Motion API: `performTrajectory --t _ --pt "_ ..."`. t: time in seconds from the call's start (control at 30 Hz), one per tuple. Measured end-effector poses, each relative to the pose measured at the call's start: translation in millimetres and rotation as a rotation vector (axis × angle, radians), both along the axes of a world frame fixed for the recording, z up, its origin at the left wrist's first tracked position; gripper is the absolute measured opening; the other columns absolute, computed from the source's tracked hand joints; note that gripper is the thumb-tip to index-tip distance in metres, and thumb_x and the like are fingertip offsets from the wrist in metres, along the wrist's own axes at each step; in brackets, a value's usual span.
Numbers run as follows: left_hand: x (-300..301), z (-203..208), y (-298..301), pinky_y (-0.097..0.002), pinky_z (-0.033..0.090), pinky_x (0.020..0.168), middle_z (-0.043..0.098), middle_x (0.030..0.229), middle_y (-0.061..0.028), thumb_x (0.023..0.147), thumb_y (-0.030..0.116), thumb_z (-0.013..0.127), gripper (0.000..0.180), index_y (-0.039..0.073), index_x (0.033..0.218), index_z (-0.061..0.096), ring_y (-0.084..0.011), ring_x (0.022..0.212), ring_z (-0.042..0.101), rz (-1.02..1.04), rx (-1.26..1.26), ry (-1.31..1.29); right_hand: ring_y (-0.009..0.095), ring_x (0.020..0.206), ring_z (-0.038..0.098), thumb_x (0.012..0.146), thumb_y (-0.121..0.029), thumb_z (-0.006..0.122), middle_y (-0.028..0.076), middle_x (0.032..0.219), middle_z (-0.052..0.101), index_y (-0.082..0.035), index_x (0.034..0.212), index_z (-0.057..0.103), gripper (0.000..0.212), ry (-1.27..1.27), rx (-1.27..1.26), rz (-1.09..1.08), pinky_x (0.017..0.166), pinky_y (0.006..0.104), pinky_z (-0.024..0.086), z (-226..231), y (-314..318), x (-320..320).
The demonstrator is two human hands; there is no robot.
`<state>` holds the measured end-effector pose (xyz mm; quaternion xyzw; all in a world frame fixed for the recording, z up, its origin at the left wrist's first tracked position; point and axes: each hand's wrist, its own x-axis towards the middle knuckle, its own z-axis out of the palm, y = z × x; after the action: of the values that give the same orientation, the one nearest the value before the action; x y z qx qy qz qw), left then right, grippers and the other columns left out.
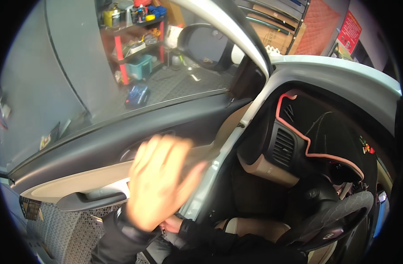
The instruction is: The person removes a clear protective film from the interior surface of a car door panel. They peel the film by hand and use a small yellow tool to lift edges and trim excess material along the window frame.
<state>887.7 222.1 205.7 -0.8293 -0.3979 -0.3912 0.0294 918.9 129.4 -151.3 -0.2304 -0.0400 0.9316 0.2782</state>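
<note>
My left hand (159, 180) is raised in front of the inner panel of an open car door (184, 125), its back up and its fingers stretched out. It is blurred by motion and nothing shows in it. Below its wrist, my right hand (171, 223) is mostly covered by the left hand and its dark sleeve. Only a small part of the right hand shows, close to the left wrist, so what it touches or holds is hidden. Just left of my left hand is the door's armrest with a dark pull handle (89, 202).
The white door frame (201, 193) runs between door and cabin. To the right are an air vent (284, 145), a dashboard edged with pink trim (324, 155) and a steering wheel (342, 224). Beyond the window stand a red-and-black shelf (119, 48) and a blue object (137, 96).
</note>
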Motion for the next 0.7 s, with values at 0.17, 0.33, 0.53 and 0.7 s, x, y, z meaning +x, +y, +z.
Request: performTrajectory --t 0.17,0.33,0.53,0.7 --pt "104.2 -5.2 98.7 -0.0409 0.05 0.078 0.063 0.088 -0.0098 0.086 0.034 0.08 0.036 0.006 0.102 0.064 -0.0277 0.087 0.067 0.129 0.235 0.106 0.011 0.055 0.043 0.11 -0.029 0.055 0.002 0.079 0.052 -0.007 0.097 0.055 0.026 -0.139 -0.046 0.018 0.052 0.0292 0.035 17.5 -2.5 6.0" --pt "137.0 -30.8 141.8 -0.0402 0.053 0.074 0.064 0.079 -0.0072 0.089 0.018 0.072 0.015 0.009 0.095 0.062 -0.0261 0.076 0.072 0.261 0.193 0.243 0.011 0.056 0.042 0.114 -0.027 0.048 0.0 0.082 0.053 -0.011 0.102 0.057 0.022 -0.123 -0.169 -0.048 0.053 0.0294 0.034 21.2 -3.2 7.7" --pt "120.9 -35.9 147.8 -0.0451 0.052 0.071 0.062 0.081 -0.0125 0.088 0.006 0.064 0.005 0.004 0.089 0.06 -0.0372 0.072 0.063 -0.096 0.151 0.081 0.01 0.056 0.041 0.112 -0.028 0.052 0.0 0.079 0.049 -0.008 0.099 0.054 0.024 0.079 -0.015 0.036 0.053 0.0278 0.035 3.3 -2.0 7.6" --pt "116.8 -29.9 149.9 -0.046 0.052 0.071 0.062 0.079 -0.0136 0.088 0.007 0.065 0.008 0.004 0.085 0.059 -0.0374 0.073 0.064 -0.14 0.076 0.166 0.009 0.056 0.041 0.111 -0.029 0.053 0.0 0.077 0.046 -0.008 0.099 0.053 0.024 0.081 -0.011 0.006 0.053 0.0264 0.035 9.7 -2.6 11.2"
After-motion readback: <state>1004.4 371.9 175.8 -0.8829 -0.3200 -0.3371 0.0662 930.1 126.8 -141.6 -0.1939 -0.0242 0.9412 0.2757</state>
